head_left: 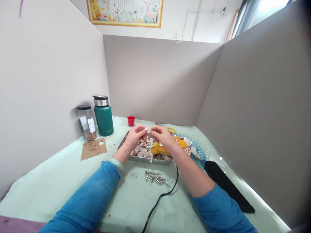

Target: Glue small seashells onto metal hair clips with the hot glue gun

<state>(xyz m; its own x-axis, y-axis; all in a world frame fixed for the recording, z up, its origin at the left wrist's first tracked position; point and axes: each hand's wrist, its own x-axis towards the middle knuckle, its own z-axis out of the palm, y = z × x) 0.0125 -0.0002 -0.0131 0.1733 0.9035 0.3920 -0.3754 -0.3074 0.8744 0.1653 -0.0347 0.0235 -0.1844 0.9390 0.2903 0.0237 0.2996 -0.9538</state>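
A small whitish-pink seashell (147, 130) is pinched between both hands, above a metal tray (145, 160). My left hand (136, 135) grips its left side with thumb and fingertips, and my right hand (162, 134) has the other side the same way. Under the hands the tray holds many shells (143, 153) of several shapes. A yellow glue gun (159, 149) rests over the tray's right part, partly hidden by my right hand and forearm. Its black cord (167, 193) runs toward me. Silver hair clips (156, 178) lie in a loose pile in front of the tray.
A blue plate (200, 152) with shells stands right of the tray, near yellow-handled scissors (171, 130) and a black flat board (228, 186). At left are a green bottle (104, 119), a clear jar (86, 123) and a brown card (94, 149). A red cup (131, 121) stands behind.
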